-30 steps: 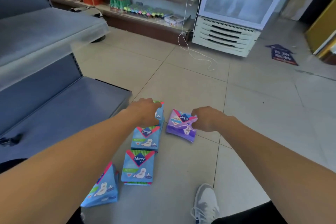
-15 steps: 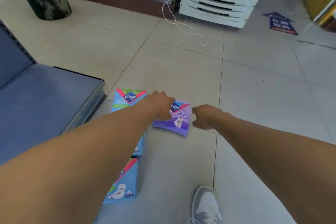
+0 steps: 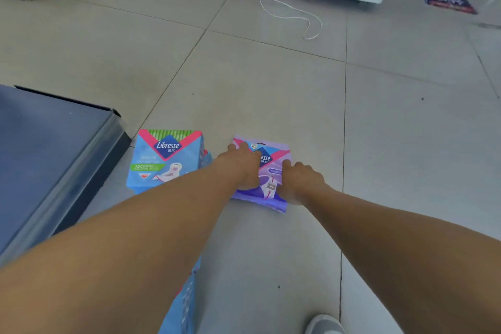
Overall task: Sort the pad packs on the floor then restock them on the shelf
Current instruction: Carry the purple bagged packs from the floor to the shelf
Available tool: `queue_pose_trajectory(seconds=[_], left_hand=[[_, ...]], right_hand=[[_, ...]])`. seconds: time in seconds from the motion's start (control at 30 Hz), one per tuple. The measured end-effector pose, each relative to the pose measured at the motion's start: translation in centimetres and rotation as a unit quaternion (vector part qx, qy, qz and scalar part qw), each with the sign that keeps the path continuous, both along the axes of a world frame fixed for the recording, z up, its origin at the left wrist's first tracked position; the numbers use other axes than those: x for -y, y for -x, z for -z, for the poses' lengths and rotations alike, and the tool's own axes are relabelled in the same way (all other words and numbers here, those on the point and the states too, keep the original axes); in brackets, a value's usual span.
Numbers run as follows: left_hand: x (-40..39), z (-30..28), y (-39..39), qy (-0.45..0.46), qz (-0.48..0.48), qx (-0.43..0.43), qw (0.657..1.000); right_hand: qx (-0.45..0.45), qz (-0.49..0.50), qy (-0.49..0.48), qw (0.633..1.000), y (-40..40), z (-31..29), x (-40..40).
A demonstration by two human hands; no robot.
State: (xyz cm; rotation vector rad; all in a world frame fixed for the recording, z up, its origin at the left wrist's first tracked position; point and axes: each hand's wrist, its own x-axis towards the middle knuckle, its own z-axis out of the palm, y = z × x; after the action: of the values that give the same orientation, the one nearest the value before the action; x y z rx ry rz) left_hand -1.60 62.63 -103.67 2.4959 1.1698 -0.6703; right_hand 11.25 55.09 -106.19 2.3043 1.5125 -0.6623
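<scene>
1. Two hands meet on one purple Libresse pad pack [image 3: 273, 171], which lies flat on the tiled floor [image 3: 271, 89] just right of a blue Libresse pad pack [image 3: 165, 163].
2. We see the left hand [image 3: 241, 165] laid over the purple pack's left half, fingers curled down onto its face and top edge. The right hand [image 3: 301, 182] is at the pack's right edge with fingers curled against it. Both hands appear to hold the pack; how far the fingertips wrap under it is hidden.
3. We judge the step in hand to be sorting: setting the purple pack apart from the blue ones. Grip it at opposite edges, lift it level, and keep the printed face up so the variants read at a glance.
4. We advise light pressure. The wrapper is glossy soft film over a padded, squarish block; it should dent and slide easily on smooth glazed tile.
5. Another blue pack [image 3: 184, 301] shows partly beneath the left forearm, close to us.
6. The grey shelf [image 3: 48, 149], a flat board with a raised front lip, stands at left, near the blue pack.
</scene>
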Motion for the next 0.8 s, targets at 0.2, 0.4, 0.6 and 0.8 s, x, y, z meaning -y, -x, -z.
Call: queue_pose_trajectory(seconds=[0.2, 0.4, 0.6, 0.8], left_hand=[[0.0, 3.3, -1.0, 0.009, -0.025, -0.007, 1.000], [-0.9, 5.1, -1.0, 0.062, -0.104, 0.009, 0.993], [-0.6, 5.9, -0.9, 0.088, -0.143, 0.027, 0.985], [0.8, 4.7, -0.9, 0.097, -0.149, 0.048, 0.983]], right_hand=[[-0.050, 0.035, -0.009, 0.998, -0.2, 2.7, -0.6], [-0.132, 0.099, -0.016, 0.986, -0.1, 3.6, -1.7], [-0.171, 0.125, -0.030, 0.977, -0.5, 3.8, -1.9], [-0.203, 0.095, -0.046, 0.974, -0.8, 3.1, -0.8]])
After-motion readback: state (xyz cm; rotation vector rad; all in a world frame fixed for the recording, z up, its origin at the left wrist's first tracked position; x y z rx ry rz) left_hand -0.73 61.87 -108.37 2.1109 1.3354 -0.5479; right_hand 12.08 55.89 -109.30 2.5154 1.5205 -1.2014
